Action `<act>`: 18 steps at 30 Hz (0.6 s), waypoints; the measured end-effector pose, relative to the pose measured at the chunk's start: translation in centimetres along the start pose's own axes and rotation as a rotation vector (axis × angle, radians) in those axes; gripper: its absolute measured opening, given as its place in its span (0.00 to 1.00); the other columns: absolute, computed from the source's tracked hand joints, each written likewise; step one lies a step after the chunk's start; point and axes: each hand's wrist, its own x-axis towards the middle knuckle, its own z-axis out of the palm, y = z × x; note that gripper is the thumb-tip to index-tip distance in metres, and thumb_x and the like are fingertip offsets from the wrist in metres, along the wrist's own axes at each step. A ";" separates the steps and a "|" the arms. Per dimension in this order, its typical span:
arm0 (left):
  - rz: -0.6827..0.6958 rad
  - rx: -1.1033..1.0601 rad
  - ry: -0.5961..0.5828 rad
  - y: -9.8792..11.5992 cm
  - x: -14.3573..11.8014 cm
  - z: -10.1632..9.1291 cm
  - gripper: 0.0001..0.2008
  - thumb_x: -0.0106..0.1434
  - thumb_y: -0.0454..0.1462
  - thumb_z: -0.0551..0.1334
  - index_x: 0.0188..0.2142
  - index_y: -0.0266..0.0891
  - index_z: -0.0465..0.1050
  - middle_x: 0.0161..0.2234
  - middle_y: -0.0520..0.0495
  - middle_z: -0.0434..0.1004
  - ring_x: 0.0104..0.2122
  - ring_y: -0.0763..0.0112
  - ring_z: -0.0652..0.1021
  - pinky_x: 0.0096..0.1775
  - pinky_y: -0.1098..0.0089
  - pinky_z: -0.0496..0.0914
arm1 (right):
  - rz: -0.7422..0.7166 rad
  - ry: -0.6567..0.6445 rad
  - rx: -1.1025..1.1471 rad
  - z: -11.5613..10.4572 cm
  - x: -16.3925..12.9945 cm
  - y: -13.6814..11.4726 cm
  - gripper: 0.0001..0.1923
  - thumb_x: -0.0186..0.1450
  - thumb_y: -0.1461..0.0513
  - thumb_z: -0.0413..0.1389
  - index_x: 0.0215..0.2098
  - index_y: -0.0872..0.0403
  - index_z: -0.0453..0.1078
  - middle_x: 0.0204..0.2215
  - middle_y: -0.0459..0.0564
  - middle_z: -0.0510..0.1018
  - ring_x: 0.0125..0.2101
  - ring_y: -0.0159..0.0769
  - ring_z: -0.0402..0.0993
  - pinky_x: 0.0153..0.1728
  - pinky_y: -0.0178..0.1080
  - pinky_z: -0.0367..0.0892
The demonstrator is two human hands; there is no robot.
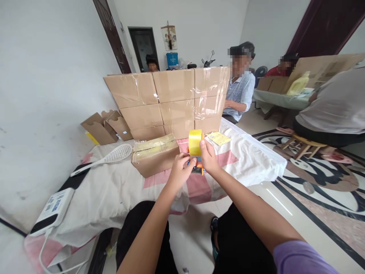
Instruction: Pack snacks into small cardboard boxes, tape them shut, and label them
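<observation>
From the head view, I have a tape dispenser held up in front of me, between both hands, just above the near edge of the tabletop. My right hand is the one on top: its fingers are closed against the side of the yellow tape roll, which stands upright with its flat faces turned left and right. My left hand comes in from below and to the left, fingers pinched on the orange and blue body of the dispenser under the roll. So both hands are clenched on the same thing, and the roll sits above my left fingers and just left of my right ones. Neither hand is nearer; they meet on it.

Just to the left of the dispenser, touching the cloth, lies a small cardboard box with clear tape shining on its top; its long axis runs left to right, and my left hand is the closer one to it. Behind it stands a wall of taped cartons. A white mesh swatter lies further left, and a yellow printed card lies just right of the roll.

The card carries print, and so does the white device at the left edge, but both are too small to read. I can make out no brand anywhere.
</observation>
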 end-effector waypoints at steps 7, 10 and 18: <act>-0.099 -0.157 0.158 0.0 0.5 1.5 0.13 0.65 0.42 0.61 0.27 0.41 0.79 0.36 0.46 0.73 0.41 0.64 0.75 0.43 0.67 0.69 | -0.086 0.198 -0.160 0.3 2.2 2.0 0.29 0.72 0.39 0.41 0.23 0.49 0.54 0.19 0.42 0.59 0.21 0.33 0.55 0.24 0.39 0.53; -0.116 -0.160 0.225 1.0 0.5 1.7 0.15 0.65 0.44 0.60 0.26 0.40 0.77 0.37 0.46 0.75 0.43 0.62 0.76 0.46 0.65 0.68 | -0.095 0.220 -0.216 0.0 3.0 3.0 0.30 0.71 0.38 0.39 0.22 0.49 0.54 0.18 0.42 0.59 0.21 0.32 0.54 0.24 0.39 0.52; -0.421 -0.446 -0.190 1.3 -0.5 0.3 0.14 0.60 0.47 0.65 0.29 0.37 0.75 0.21 0.50 0.75 0.23 0.68 0.76 0.31 0.68 0.72 | -0.019 0.383 -0.161 -0.9 4.6 3.2 0.30 0.71 0.38 0.40 0.23 0.50 0.57 0.20 0.43 0.62 0.23 0.33 0.58 0.26 0.38 0.56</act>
